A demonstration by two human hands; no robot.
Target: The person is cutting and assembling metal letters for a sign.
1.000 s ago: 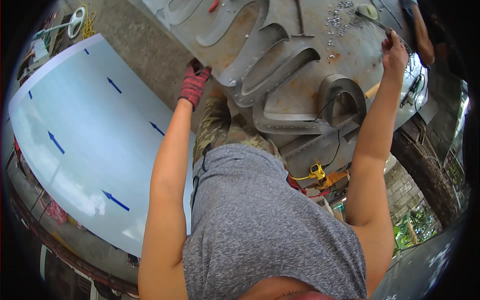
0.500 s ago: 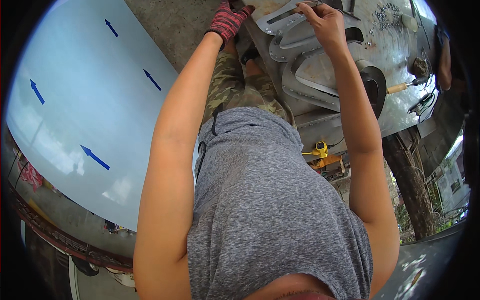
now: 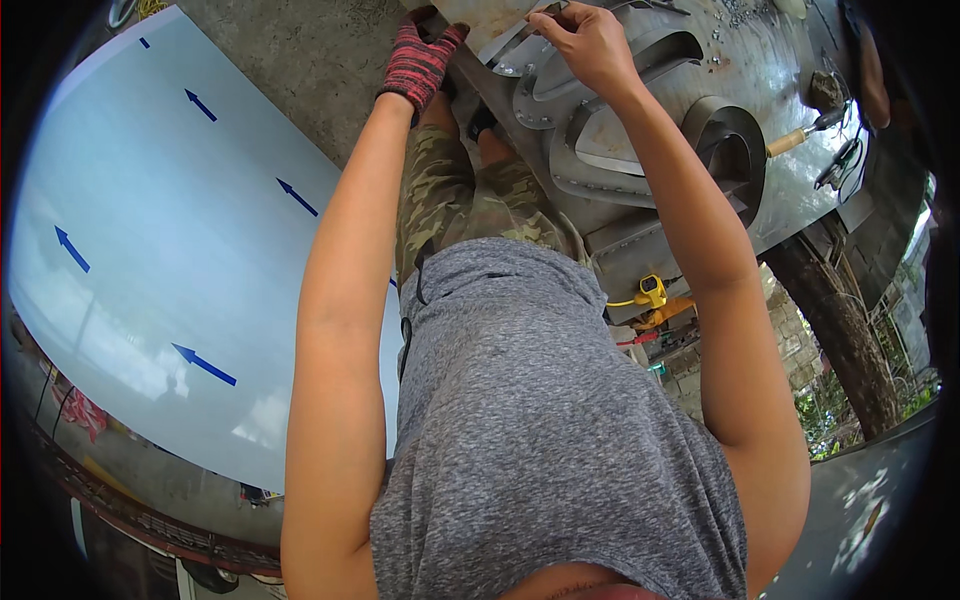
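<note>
Both hands shifted nearer: gloved left hand (image 3: 418, 62) and bare right hand (image 3: 585, 42), fingers curled, grip metal piece (image 3: 490, 20).

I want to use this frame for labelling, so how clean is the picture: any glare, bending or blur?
Head view: daylight, sharp at the centre. The big white sheet mirrors the sky and clouds, glaring pale. Its straight edges bow toward the dark round rim. The gloved left hand and bare right hand sit near the top edge on metal parts, partly cut off.
</note>
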